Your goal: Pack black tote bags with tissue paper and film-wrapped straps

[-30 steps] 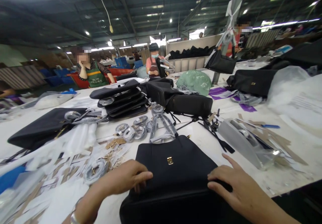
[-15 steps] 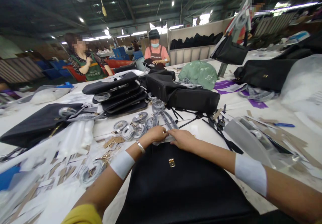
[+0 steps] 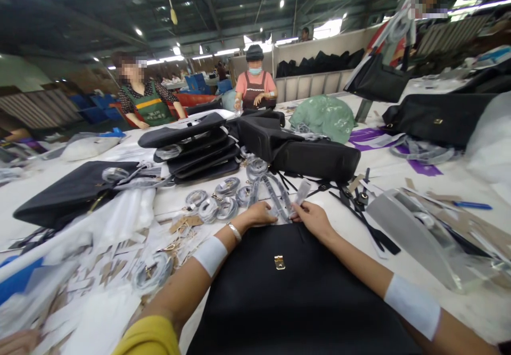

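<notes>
A black handbag (image 3: 275, 302) with a gold clasp plate (image 3: 280, 262) lies in front of me, its top edge away from me. The handle (image 3: 275, 190), wrapped in clear plastic, forms a loop at that edge. My left hand (image 3: 261, 213) is closed at the handle's base; its fingertips are partly hidden. To its right, my right hand (image 3: 315, 219) pinches a strip of clear plastic wrap (image 3: 304, 189) that sticks up from the fingers.
Coiled wrapped straps (image 3: 209, 208) lie left of the handle. Stacked black bags (image 3: 199, 153) and black bag pieces (image 3: 315, 158) stand beyond. Black straps (image 3: 373, 227) and clear plastic sheet (image 3: 415, 232) are right. Two co-workers are across the table; another person's hand (image 3: 19, 341) is lower left.
My hands were together at the handle's base and are now apart. My right hand has moved right, with the plastic strip now showing upright in it. The view has shifted slightly.
</notes>
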`<state>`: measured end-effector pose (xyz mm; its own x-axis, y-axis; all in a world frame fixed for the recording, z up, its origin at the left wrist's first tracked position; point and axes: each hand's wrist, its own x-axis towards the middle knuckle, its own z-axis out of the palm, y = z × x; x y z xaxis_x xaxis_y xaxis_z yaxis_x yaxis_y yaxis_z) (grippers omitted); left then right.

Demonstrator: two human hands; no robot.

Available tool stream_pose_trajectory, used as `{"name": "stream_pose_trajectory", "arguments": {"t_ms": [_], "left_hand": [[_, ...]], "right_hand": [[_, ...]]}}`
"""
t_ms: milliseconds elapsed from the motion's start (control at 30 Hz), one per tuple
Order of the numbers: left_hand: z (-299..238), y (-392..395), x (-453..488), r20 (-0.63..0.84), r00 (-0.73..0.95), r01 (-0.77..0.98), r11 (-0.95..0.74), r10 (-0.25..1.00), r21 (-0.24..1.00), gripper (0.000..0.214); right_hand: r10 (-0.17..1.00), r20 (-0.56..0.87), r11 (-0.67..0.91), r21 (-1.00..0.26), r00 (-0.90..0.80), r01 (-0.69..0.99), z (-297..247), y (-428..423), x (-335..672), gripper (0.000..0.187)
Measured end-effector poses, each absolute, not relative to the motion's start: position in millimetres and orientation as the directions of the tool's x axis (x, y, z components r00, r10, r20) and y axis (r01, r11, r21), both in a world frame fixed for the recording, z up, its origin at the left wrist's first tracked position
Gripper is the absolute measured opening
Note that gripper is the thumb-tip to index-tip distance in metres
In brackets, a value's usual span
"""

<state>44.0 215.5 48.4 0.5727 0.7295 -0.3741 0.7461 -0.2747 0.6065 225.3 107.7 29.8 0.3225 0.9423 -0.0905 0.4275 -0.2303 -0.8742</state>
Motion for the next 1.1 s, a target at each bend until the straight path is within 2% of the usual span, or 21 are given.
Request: {"name": "stream_pose_trajectory", "arguments": {"t_ms": [133,233,333,433,567,667,867,1100], "left_hand": [[52,208,24,-0.343,0.625,0.606,-0.158,0.701,0.779,0.043],[58,194,5,-0.233,0.676,0.427,-0.113,0.699,0.897,0.047],[60,180,-8,-0.12,0.687,0.284,-0.113,0.716,0.952,0.048],[60,174,-13,-0.048,0.693,0.224,-0.151,0.72,0.963,0.044],[63,172,-9,0.028,0.712,0.209,-0.25,0.702,0.945,0.03],[71,171,-2,0.071,0.732,0.198,-0.312,0.677,0.929,0.026],[76,187,17,0.133,0.716,0.196,-0.38,0.685,0.904,0.04],[36,195,11,0.017,0.78,0.329,-0.434,0.626,0.839,0.045]], "right_hand": [[0.917,-0.145,-0.277,-0.902,0.371,0.331,26,106,237,0.034],[0.917,-0.166,-0.289,-0.904,0.363,0.316,31,102,243,0.04],[0.934,-0.19,-0.288,-0.901,0.301,0.326,45,98,242,0.053],[0.961,-0.198,-0.248,-0.924,0.191,0.29,65,99,230,0.06],[0.989,-0.11,-0.127,-0.973,0.096,0.193,88,113,212,0.059],[0.991,-0.029,-0.049,-0.986,0.129,0.158,100,129,204,0.059],[0.962,0.148,0.102,-0.974,0.231,0.201,121,143,194,0.046],[0.908,0.248,0.161,-0.95,0.336,0.267,116,138,189,0.046]]}}
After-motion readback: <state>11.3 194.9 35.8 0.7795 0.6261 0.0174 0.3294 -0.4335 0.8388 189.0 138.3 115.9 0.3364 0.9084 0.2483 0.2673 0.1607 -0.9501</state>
